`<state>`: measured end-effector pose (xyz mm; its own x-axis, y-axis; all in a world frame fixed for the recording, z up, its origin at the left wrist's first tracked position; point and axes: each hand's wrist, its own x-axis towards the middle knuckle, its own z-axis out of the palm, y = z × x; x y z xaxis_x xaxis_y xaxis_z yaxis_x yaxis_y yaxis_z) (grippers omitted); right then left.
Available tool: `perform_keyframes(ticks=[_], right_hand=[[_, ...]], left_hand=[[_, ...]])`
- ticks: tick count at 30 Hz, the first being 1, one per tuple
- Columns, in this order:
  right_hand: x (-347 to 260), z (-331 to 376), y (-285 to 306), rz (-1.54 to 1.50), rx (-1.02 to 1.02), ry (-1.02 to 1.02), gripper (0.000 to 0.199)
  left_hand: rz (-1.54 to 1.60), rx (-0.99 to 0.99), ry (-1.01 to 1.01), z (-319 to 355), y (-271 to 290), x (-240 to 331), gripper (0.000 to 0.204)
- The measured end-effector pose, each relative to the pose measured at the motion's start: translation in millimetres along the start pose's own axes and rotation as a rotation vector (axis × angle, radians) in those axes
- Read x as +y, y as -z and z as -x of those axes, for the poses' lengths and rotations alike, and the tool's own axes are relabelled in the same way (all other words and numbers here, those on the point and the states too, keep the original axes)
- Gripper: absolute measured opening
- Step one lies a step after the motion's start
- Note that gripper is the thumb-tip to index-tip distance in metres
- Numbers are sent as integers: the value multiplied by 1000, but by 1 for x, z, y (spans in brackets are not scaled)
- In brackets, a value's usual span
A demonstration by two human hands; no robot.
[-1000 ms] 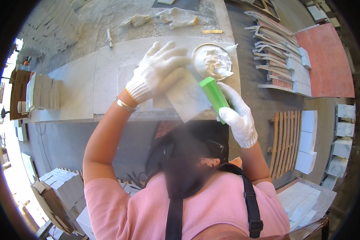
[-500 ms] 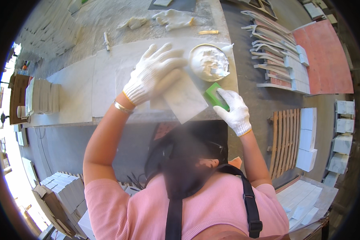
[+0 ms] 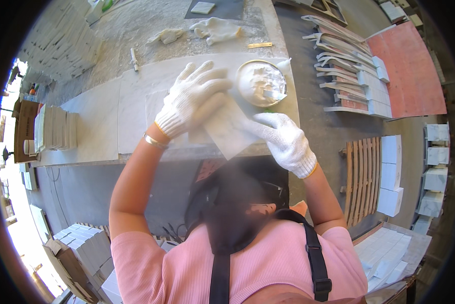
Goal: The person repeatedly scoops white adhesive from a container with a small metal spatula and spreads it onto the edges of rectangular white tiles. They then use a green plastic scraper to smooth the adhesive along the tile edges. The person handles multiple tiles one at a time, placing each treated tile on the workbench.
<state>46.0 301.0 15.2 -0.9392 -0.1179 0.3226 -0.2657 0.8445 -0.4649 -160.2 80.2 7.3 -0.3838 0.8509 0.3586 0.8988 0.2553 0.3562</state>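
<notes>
The white tile (image 3: 222, 133) lies tilted at the near edge of the bench (image 3: 98, 126), between our two gloved hands. In the head view, our left hand (image 3: 189, 99) rests flat on its upper part, fingers spread apart. Our right hand (image 3: 283, 139) closes on the tile's right edge, just below a round bowl (image 3: 260, 81) of white paste. Crumpled gloves (image 3: 215, 28) lie well beyond, and stacked tiles (image 3: 55, 126) stand to the left.

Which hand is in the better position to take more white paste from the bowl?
The right hand: it lies beside the bowl of white paste. The left hand rests spread on the pale tile.
</notes>
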Motion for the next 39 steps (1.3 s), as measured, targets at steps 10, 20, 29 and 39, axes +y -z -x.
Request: perform_keyframes(ticks=[10, 20, 29, 39], right_hand=[[52, 22, 15, -51, 299, -258, 24], [72, -49, -3, 371, -189, -701, 44], [60, -38, 19, 305, 68, -525, 23], [-28, -8, 26, -579, 10, -627, 31]], left_hand=[[1, 17, -10, 2, -5, -4, 35], [15, 23, -2, 2, -4, -4, 35], [42, 52, -24, 2, -5, -5, 33], [34, 62, -38, 1, -3, -3, 35]])
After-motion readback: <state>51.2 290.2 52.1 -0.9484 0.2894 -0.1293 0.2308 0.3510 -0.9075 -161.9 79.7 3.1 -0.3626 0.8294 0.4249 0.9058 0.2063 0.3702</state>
